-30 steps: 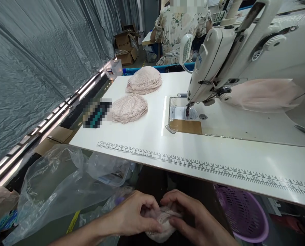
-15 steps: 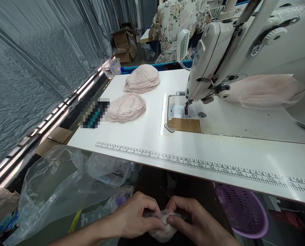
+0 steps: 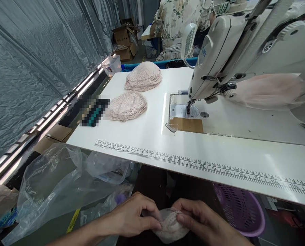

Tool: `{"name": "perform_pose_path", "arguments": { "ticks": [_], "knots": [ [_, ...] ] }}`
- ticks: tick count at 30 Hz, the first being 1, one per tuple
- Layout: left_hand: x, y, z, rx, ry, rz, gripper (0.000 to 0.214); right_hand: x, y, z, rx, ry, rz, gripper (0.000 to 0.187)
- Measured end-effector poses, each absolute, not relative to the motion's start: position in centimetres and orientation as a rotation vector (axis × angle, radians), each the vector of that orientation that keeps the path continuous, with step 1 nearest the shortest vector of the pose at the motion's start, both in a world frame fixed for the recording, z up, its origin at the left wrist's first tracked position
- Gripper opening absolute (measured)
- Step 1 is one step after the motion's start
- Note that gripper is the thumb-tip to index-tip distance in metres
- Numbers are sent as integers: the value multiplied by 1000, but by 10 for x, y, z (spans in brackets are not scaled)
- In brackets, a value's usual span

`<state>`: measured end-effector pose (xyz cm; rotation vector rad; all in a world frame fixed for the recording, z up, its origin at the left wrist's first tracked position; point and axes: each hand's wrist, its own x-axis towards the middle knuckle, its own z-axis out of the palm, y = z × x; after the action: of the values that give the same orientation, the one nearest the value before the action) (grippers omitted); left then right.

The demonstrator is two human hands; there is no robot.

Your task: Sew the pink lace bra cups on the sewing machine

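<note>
Both my hands sit low in front of me, below the table's front edge, pinching one small pale pink lace piece (image 3: 171,225). My left hand (image 3: 134,217) grips its left side with thumb and fingers closed. My right hand (image 3: 206,222) pinches its right edge. On the white sewing table (image 3: 219,150) lie two stacks of the same pink lace pieces, a near stack (image 3: 128,106) and a far stack (image 3: 143,76). The white sewing machine (image 3: 244,54) stands to the right with its needle (image 3: 187,108) over the plate.
A printed ruler (image 3: 201,165) runs along the table's front. Clear plastic bags (image 3: 60,181) lie at my lower left and a purple basket (image 3: 242,208) under the table at right. A person in a floral top (image 3: 178,24) works behind. Grey plastic sheeting (image 3: 27,61) hangs left.
My hands have stayed in place and keep working the lace piece; it is now spread out a little more between my fingers. The view has shifted slightly.
</note>
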<state>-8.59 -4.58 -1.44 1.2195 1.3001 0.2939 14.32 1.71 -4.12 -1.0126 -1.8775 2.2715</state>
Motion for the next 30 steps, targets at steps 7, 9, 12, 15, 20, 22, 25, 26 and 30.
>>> {"name": "perform_pose_path", "arguments": {
  "ticks": [7, 9, 12, 15, 20, 22, 25, 26, 30],
  "knots": [
    [-85, -42, -10, 1213, 1291, 247, 19, 136, 18, -39, -948, -1749, 2374, 37],
    [-87, -41, -9, 1209, 1275, 260, 20, 133, 16, -42, -953, -1730, 2359, 37],
    [-91, -43, -11, 1177, 1220, 281, 23, 131, 16, -43, -952, -1635, 2372, 37],
    [-94, -46, -14, 1108, 1172, 289, 21, 132, 17, -41, -950, -1505, 2452, 35],
    [-95, -47, -21, 1080, 1155, 298, 16, 139, 20, -44, -985, -1453, 2473, 34],
    [-96, -45, -23, 1074, 1107, 321, 17, 143, 19, -48, -995, -1456, 2470, 34],
    [-98, -43, -24, 1091, 1051, 329, 18, 147, 16, -54, -974, -1388, 2495, 35],
    [-98, -43, -25, 1107, 1039, 331, 19, 148, 16, -55, -977, -1364, 2501, 34],
    [-102, -43, -29, 1162, 980, 344, 40, 150, 14, -54, -1031, -1357, 2502, 35]
  ]
}}
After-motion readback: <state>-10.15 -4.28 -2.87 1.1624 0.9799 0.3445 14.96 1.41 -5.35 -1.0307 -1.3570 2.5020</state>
